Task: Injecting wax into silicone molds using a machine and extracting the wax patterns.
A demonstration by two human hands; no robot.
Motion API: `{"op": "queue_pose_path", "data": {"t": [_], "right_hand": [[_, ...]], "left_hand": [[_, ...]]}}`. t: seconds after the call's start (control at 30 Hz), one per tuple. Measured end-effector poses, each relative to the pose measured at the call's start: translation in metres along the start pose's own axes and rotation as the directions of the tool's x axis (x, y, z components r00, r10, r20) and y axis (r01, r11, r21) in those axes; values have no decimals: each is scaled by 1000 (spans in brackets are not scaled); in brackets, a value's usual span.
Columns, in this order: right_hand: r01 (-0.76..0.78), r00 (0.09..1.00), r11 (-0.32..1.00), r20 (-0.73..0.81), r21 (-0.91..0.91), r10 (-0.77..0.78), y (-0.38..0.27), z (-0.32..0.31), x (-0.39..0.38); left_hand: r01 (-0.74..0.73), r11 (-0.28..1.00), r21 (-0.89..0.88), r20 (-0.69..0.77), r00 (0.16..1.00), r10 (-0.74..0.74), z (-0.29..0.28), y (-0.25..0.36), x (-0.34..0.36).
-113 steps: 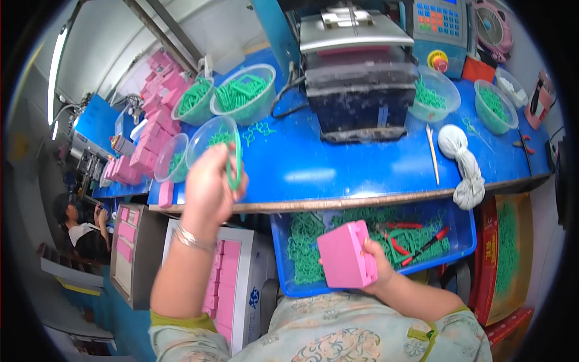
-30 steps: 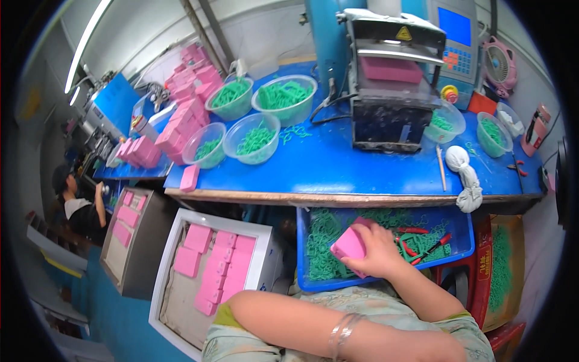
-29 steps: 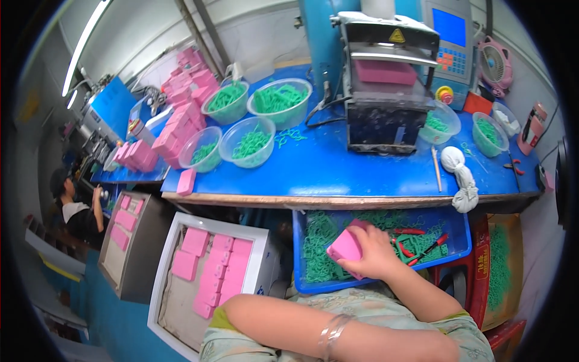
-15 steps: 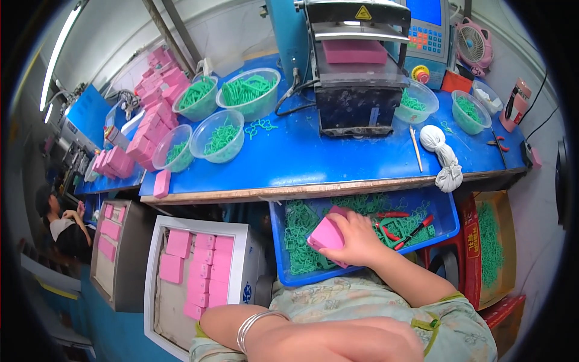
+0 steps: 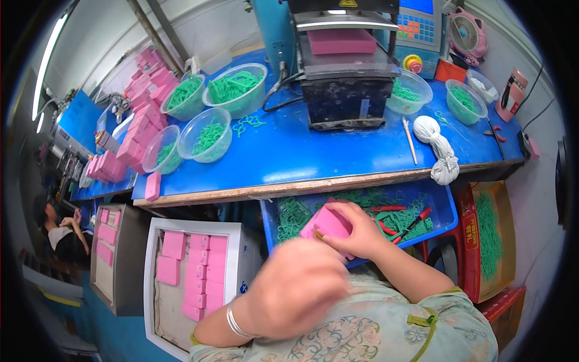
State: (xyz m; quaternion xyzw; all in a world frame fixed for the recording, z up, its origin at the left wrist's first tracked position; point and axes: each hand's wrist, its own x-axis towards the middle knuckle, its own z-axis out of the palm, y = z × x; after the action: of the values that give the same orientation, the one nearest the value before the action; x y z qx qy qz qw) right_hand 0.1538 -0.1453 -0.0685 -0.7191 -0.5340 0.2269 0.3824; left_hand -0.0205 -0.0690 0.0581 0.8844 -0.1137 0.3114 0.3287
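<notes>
My right hand (image 5: pixel 360 232) is closed round a pink block (image 5: pixel 330 221), holding it tilted above the near part of a blue bin (image 5: pixel 453 228). Blurred by motion, my left hand (image 5: pixel 295 286) is just in front of the block's near left side, and its fingers cannot be made out. A small brownish bit (image 5: pixel 318 234) shows between that hand and the block, too unclear to name. Thin green looped pieces (image 5: pixel 292 218) fill the bin. Among them lie red-handled tools (image 5: pixel 414 226) that look like pliers or cutters.
A white-framed box (image 5: pixel 232 271) of pink blocks stands left of me. On the blue table (image 5: pixel 253 163) are clear bowls (image 5: pixel 205 139) of green pieces, a press (image 5: pixel 344 99) with a pink block inside, a wooden stick (image 5: pixel 409 142) and a tied white cloth bundle (image 5: pixel 437 151). Right of the bin sits a carton (image 5: pixel 488 241).
My left hand has risen from the lower edge toward the pink block. My right hand keeps its hold, the block now turned more upright. The whole view has shifted slightly.
</notes>
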Motion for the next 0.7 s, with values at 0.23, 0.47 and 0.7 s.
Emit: {"op": "queue_pose_path", "data": {"t": [0.23,0.47,0.7], "right_hand": [[-513,815,206,548,833,-186,4,-21,-7],[-578,733,357,660,734,-169,-10,-2,-16],[26,974,707,141,707,-177,-18,-17,-28]], "left_hand": [[540,841,28,8,841,-541,5,-37,-50],[524,525,-671,172,799,-577,42,-48,-62],[457,388,-800,-93,544,-834,48,-43,-77]]}}
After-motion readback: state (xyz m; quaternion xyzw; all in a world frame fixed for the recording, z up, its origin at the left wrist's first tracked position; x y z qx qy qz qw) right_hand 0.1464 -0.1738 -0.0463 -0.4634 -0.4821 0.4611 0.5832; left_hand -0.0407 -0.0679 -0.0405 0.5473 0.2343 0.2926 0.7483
